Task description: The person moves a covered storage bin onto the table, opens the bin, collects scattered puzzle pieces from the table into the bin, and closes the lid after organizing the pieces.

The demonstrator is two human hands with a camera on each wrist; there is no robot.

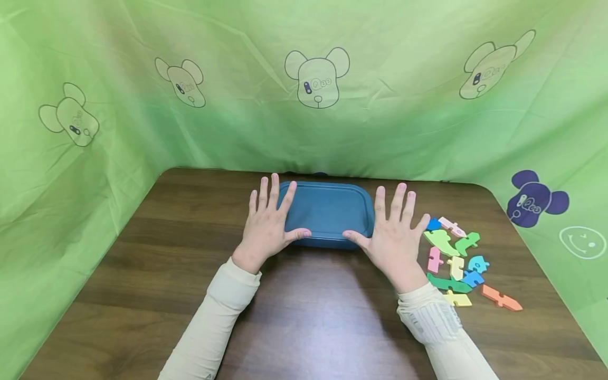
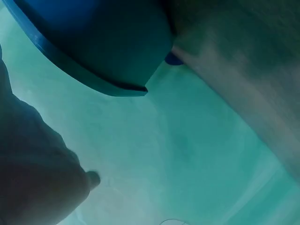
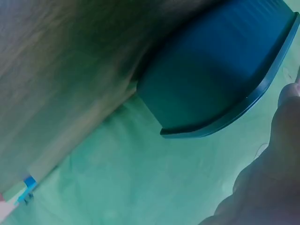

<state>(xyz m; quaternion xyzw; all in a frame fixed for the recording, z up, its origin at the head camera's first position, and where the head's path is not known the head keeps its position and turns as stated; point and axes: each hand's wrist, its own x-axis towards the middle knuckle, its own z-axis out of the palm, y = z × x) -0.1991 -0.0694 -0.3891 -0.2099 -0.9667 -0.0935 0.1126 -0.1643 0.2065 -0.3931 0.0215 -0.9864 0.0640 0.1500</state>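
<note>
Sleeves (image 1: 204, 330), fingers (image 1: 274, 192), blue box (image 1: 328, 211), long axis crosswise

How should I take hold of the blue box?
Probably grip the blue box at both short ends, left hand from its left and right hand from its right, hooking under the rim. It sits flat, long side running left to right, and the rim juts beyond the walls.

Blue box (image 2: 103, 42) cropped in wrist views
</note>
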